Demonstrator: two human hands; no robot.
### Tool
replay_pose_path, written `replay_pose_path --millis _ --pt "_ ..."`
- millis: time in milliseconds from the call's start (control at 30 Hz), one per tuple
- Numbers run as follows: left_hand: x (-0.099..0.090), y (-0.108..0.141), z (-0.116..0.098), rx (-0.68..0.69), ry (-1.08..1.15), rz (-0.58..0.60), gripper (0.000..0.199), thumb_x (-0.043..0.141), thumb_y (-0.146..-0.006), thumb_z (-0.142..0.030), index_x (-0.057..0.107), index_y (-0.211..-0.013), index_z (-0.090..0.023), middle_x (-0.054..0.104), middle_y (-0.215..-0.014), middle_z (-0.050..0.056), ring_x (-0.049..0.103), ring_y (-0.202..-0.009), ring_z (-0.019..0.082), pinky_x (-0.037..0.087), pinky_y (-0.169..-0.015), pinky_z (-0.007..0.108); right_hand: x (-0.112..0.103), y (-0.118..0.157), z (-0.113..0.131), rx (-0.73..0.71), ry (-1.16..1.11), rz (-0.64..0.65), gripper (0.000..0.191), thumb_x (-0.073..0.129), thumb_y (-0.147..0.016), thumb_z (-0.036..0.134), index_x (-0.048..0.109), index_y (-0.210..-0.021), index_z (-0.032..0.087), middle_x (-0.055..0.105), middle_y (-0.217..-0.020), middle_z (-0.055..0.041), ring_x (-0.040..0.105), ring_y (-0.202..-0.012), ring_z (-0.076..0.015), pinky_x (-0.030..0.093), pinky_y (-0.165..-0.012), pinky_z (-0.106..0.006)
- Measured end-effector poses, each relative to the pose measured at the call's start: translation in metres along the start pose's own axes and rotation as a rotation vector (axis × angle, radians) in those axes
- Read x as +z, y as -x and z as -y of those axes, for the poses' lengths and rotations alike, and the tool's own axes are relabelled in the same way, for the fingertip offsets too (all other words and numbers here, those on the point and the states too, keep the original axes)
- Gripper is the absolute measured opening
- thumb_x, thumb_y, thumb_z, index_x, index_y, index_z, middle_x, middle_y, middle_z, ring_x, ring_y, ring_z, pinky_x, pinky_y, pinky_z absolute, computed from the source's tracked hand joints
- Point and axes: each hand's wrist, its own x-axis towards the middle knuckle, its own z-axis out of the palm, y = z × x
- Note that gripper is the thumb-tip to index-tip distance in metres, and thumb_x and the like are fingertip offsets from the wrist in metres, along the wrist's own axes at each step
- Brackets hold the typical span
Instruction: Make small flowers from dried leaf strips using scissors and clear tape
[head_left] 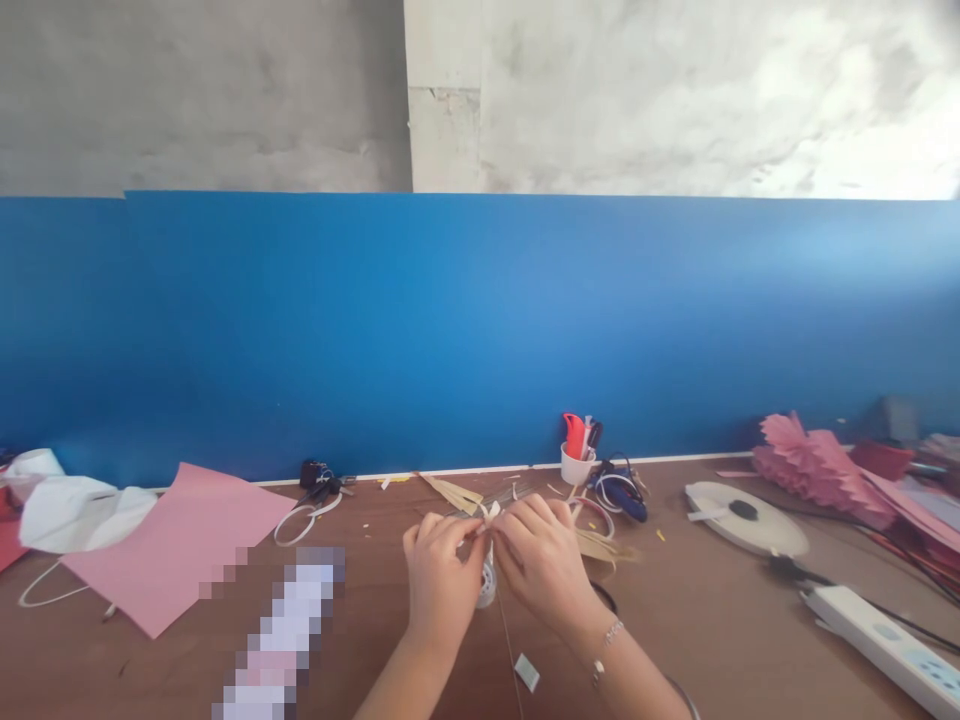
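Above the brown table, my left hand (444, 575) and my right hand (546, 565) meet with their fingertips pinched close together. Between them is a small whitish strip (492, 512), perhaps paper, mostly covered by the fingers. Just under the hands stands a roll of clear tape (487, 586), partly hidden by the left thumb. Tan flat strips (454, 494) stick out behind the hands, and more tan pieces (598, 546) lie beside my right hand. A thin brown strand (510, 640) runs down the table below them.
Behind the hands are a white cup (577, 466) of pens and a red-handled tool, a dark blue corded item (624, 497) and scissors (313, 505). Pink paper (180, 540) lies left. A glue gun stand-like white plate (742, 520) and a power strip (885, 640) lie right, before the blue partition (450, 330).
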Motion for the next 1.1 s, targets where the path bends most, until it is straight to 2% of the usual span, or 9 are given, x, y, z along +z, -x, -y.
replay_pose_path --millis 200,333,467,633,867,1100 --pt "-0.004 -0.006 -0.002 -0.105 0.13 0.183 0.016 0.058 -0.081 -0.02 0.073 -0.083 -0.025 0.074 -0.079 0.001 0.063 -0.08 0.023 0.042 -0.078 0.04 -0.003 -0.001 -0.003 0.027 -0.05 0.024 0.019 0.048 -0.089 0.015 0.063 -0.079 0.02 0.062 -0.071 -0.0021 0.05 -0.074 -0.0177 0.027 -0.07 -0.033" --pt "-0.002 -0.007 0.002 -0.185 0.145 0.187 0.016 0.06 -0.079 -0.02 0.075 -0.081 -0.025 0.072 -0.073 0.003 0.064 -0.074 0.022 0.046 -0.071 0.036 -0.003 -0.002 -0.003 0.019 -0.054 0.038 0.02 0.048 -0.088 0.014 0.062 -0.076 0.02 0.061 -0.07 -0.0022 0.049 -0.073 -0.0176 0.027 -0.068 -0.033" --pt "-0.001 -0.004 0.004 -0.069 0.04 0.121 0.014 0.061 -0.08 -0.02 0.074 -0.078 -0.024 0.07 -0.068 0.003 0.063 -0.07 0.021 0.043 -0.072 0.037 -0.001 -0.002 -0.001 0.034 -0.073 0.028 0.018 0.048 -0.088 0.014 0.062 -0.077 0.02 0.062 -0.07 -0.0024 0.05 -0.073 -0.0177 0.027 -0.069 -0.032" --pt "0.0 -0.001 0.002 0.126 -0.029 -0.051 0.017 0.056 -0.083 -0.017 0.071 -0.075 -0.022 0.066 -0.06 0.0 0.059 -0.062 0.017 0.037 -0.071 0.036 -0.003 -0.002 0.004 0.083 -0.131 0.005 0.016 0.05 -0.087 0.014 0.061 -0.075 0.02 0.062 -0.068 -0.0001 0.051 -0.071 -0.0166 0.027 -0.068 -0.031" --pt "-0.002 0.003 -0.003 0.209 0.005 -0.234 0.016 0.058 -0.082 -0.014 0.067 -0.071 -0.021 0.066 -0.059 -0.003 0.057 -0.059 0.014 0.033 -0.072 0.034 -0.001 -0.001 0.011 0.097 -0.132 -0.106 0.017 0.054 -0.084 0.016 0.061 -0.07 0.02 0.062 -0.063 0.0015 0.052 -0.068 -0.0156 0.028 -0.069 -0.032" --pt "-0.008 0.004 -0.009 0.258 -0.004 -0.297 0.016 0.059 -0.082 -0.013 0.066 -0.07 -0.021 0.065 -0.056 -0.003 0.057 -0.057 0.014 0.031 -0.07 0.034 0.0 0.002 0.016 0.081 -0.037 -0.254 0.019 0.057 -0.082 0.013 0.058 -0.065 0.021 0.06 -0.058 0.0028 0.052 -0.063 -0.0146 0.028 -0.07 -0.033"
